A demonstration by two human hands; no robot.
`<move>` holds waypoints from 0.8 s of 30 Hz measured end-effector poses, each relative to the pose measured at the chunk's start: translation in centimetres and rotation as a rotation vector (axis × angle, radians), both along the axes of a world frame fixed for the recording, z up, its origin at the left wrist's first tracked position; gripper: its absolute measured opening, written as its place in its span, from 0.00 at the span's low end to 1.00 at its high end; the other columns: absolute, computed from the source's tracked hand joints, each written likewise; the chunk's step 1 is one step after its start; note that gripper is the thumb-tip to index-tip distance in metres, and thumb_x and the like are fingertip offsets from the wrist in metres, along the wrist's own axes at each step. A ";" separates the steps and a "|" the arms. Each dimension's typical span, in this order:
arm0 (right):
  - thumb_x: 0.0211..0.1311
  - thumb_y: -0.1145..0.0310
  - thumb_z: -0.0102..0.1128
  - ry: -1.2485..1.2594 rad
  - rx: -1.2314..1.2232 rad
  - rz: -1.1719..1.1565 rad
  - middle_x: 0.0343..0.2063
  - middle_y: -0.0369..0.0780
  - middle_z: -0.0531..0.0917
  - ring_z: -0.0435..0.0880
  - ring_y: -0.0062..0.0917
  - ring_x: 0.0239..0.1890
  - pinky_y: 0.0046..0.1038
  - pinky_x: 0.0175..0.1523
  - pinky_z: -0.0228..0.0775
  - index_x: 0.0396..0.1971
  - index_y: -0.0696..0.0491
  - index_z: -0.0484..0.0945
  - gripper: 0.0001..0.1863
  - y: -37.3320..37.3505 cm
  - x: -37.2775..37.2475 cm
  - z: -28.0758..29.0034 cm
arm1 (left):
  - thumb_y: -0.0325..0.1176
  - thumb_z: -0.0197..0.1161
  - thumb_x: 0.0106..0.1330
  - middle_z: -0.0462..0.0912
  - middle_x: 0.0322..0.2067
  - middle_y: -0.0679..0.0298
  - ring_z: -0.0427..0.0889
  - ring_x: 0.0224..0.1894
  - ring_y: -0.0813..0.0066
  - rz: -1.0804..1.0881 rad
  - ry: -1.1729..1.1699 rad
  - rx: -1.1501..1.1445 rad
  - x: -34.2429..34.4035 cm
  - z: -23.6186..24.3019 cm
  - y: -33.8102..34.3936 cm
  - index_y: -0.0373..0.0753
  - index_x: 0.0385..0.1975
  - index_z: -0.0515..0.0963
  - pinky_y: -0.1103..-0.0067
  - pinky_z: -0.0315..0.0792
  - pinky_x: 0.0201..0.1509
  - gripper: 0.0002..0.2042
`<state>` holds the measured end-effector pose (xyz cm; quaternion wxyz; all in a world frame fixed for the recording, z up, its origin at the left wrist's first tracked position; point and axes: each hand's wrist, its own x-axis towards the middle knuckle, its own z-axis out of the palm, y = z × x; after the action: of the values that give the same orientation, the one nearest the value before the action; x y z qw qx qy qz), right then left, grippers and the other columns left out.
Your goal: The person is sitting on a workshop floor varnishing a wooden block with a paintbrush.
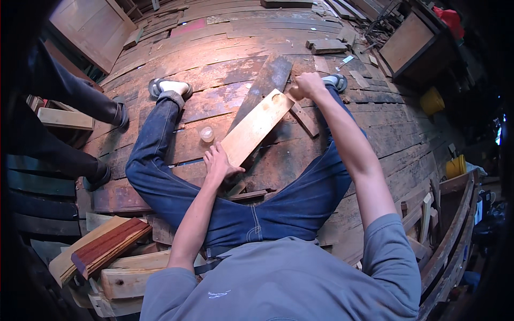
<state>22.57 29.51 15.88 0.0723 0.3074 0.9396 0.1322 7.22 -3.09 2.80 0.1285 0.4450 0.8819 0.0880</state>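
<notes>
A pale wooden board (257, 125) slants away between my spread legs, its far end to the right. My left hand (218, 162) grips its near end, fingers along the left edge and thumb across the end. At the far end, beside a dark round spot on the wood, my right hand (307, 86) is closed in a fist; what it holds is hidden. Under the board lies a longer, dark weathered plank (274, 69). A short wooden strip (305, 120) sticks out to the right beneath the far end. Left of the board stands a small clear round tub (206, 134).
Another person's legs (69, 85) stand close on my left. Cut wood blocks, including a reddish one (110, 246), are piled at lower left. A wooden box (412, 45), yellow containers (455, 166) and scrap timber line the right. Wood offcuts (326, 46) lie on the plank floor (214, 69) ahead.
</notes>
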 end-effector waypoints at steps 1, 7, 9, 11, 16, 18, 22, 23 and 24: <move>0.54 0.63 0.56 0.001 -0.027 0.068 0.31 0.46 0.85 0.85 0.39 0.37 0.37 0.41 0.78 0.27 0.54 0.83 0.11 -0.2 0.1 -0.5 | 0.57 0.81 0.25 0.65 0.54 0.45 0.67 0.56 0.47 -0.008 0.003 0.002 0.1 0.0 0.2 0.27 0.64 0.50 0.60 0.63 0.60 0.66; 0.48 0.69 0.58 -0.056 -0.024 0.305 0.25 0.42 0.85 0.86 0.33 0.32 0.34 0.35 0.78 0.21 0.52 0.84 0.06 -5.7 -2.0 -2.7 | 0.57 0.81 0.26 0.66 0.54 0.45 0.67 0.56 0.47 -0.021 0.032 0.008 0.3 0.1 0.3 0.27 0.63 0.51 0.60 0.64 0.60 0.64; 0.42 0.67 0.64 -0.030 -0.059 0.339 0.26 0.42 0.85 0.86 0.35 0.33 0.33 0.38 0.78 0.21 0.53 0.84 0.06 -8.0 -2.8 -1.9 | 0.57 0.81 0.26 0.66 0.53 0.45 0.67 0.56 0.46 -0.025 0.048 0.006 0.2 -0.1 0.3 0.28 0.63 0.51 0.60 0.64 0.60 0.64; 0.49 0.63 0.61 -0.079 -0.159 0.400 0.25 0.47 0.84 0.84 0.41 0.30 0.37 0.35 0.77 0.22 0.58 0.83 0.12 -8.6 -3.4 -0.6 | 0.57 0.81 0.26 0.65 0.54 0.45 0.67 0.56 0.46 -0.011 0.015 -0.010 0.1 0.0 0.3 0.27 0.62 0.52 0.59 0.63 0.60 0.63; 0.46 0.57 0.67 -0.003 -0.407 0.345 0.27 0.46 0.84 0.84 0.40 0.33 0.38 0.37 0.76 0.24 0.54 0.84 0.15 -7.0 -4.5 2.3 | 0.57 0.81 0.27 0.65 0.54 0.44 0.67 0.56 0.45 -0.011 -0.006 -0.022 0.2 0.2 0.4 0.28 0.62 0.52 0.59 0.63 0.61 0.63; 0.45 0.55 0.68 -0.016 -0.413 0.283 0.31 0.46 0.85 0.84 0.39 0.36 0.38 0.40 0.77 0.27 0.54 0.85 0.16 -5.8 -4.8 2.4 | 0.57 0.81 0.27 0.65 0.54 0.44 0.67 0.56 0.45 -0.011 -0.004 -0.020 0.1 0.1 0.4 0.28 0.62 0.51 0.59 0.63 0.61 0.63; 0.48 0.52 0.68 -0.060 -0.219 0.059 0.37 0.45 0.84 0.84 0.38 0.42 0.37 0.45 0.77 0.34 0.53 0.83 0.20 -2.1 -3.3 1.3 | 0.58 0.81 0.27 0.65 0.54 0.44 0.66 0.57 0.45 -0.009 0.001 -0.027 0.1 0.0 0.6 0.28 0.63 0.51 0.58 0.62 0.61 0.64; 0.49 0.50 0.68 -0.020 -0.198 0.038 0.35 0.46 0.85 0.84 0.38 0.40 0.38 0.44 0.77 0.32 0.53 0.83 0.21 -1.4 -2.9 1.3 | 0.57 0.81 0.27 0.65 0.54 0.44 0.66 0.57 0.45 -0.008 -0.003 -0.030 0.1 0.1 0.6 0.28 0.63 0.50 0.58 0.62 0.61 0.64; 0.51 0.55 0.66 -0.018 -0.175 -0.001 0.35 0.46 0.85 0.85 0.38 0.40 0.38 0.43 0.77 0.32 0.53 0.84 0.17 -0.8 -2.6 1.2 | 0.57 0.81 0.27 0.65 0.54 0.44 0.66 0.57 0.45 -0.004 -0.003 -0.030 0.1 0.1 0.4 0.28 0.63 0.50 0.58 0.62 0.61 0.64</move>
<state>19.93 28.69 17.10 0.1072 0.2991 0.9468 0.0520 7.27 -2.64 2.94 0.1366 0.4449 0.8819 0.0752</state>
